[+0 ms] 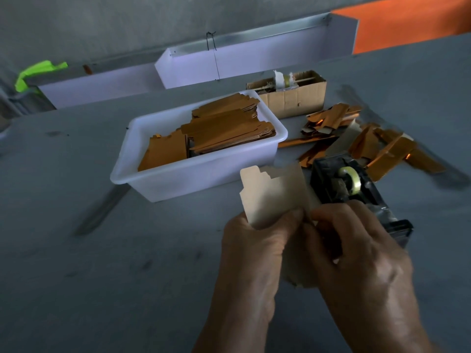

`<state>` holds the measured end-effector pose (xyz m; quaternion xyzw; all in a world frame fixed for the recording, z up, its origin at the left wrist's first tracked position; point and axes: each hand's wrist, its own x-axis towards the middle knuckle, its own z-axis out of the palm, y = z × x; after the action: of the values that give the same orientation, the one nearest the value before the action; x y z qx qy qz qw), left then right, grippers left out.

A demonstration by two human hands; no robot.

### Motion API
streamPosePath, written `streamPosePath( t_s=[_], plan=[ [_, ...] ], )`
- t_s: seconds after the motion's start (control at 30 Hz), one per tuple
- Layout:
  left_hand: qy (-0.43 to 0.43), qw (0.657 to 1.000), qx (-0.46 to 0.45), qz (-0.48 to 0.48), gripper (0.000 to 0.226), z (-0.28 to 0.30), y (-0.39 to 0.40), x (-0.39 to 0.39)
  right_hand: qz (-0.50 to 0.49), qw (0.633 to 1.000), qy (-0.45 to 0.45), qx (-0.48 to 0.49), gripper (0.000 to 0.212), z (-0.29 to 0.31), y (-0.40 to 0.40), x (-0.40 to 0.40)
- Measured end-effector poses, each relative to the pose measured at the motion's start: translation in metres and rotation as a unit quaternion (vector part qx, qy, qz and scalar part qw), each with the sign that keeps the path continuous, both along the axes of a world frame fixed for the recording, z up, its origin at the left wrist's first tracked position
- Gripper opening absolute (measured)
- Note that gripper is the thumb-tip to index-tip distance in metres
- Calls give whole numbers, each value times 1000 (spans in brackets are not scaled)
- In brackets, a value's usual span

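A flat pale cardboard box blank (274,193) with notched tabs stands upright over the grey table. My left hand (254,248) grips its lower left part, thumb pressed on its face. My right hand (356,253) pinches its right edge, fingers curled. A black tape dispenser (356,187) with a clear tape roll sits just behind my right hand. The lower part of the blank is hidden by my hands.
A white plastic tub (204,179) holds stacks of flat orange-brown blanks (224,131). Loose folded orange pieces (369,141) lie scattered at the right. A torn brown carton (293,98) stands behind them. White troughs (242,59) line the far wall.
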<state>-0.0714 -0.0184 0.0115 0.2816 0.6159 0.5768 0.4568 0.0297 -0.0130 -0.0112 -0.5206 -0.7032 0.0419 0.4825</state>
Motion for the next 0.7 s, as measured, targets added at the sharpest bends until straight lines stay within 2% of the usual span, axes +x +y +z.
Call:
streamPosePath(
  t_s=[0.1,0.2,0.27,0.37,0.53,0.6,0.67,0.7],
  plan=[
    [-8,1000,-4,-5,10,-1,-2,-1,17,997,58,-37,4,-1,1,3],
    [-9,1000,-7,-23,10,-2,-3,-4,56,960,194,-195,7,3,3,8],
    [1,1000,6,-25,13,-2,-2,-6,65,939,228,-250,10,4,3,9],
    [6,1000,15,-26,17,-3,-1,-6,70,929,246,-266,23,9,1,7],
    [-25,998,-5,-64,18,-6,-1,-11,98,896,311,-301,14,11,-1,8],
    [-49,995,-7,-82,31,-7,-1,-13,117,880,337,-315,13,11,-2,9],
    [-56,995,-6,-78,38,-8,0,-14,109,898,314,-290,14,9,-4,8],
    [-55,996,-7,-75,35,-8,0,-14,98,916,292,-258,16,8,-5,8]
  ],
)
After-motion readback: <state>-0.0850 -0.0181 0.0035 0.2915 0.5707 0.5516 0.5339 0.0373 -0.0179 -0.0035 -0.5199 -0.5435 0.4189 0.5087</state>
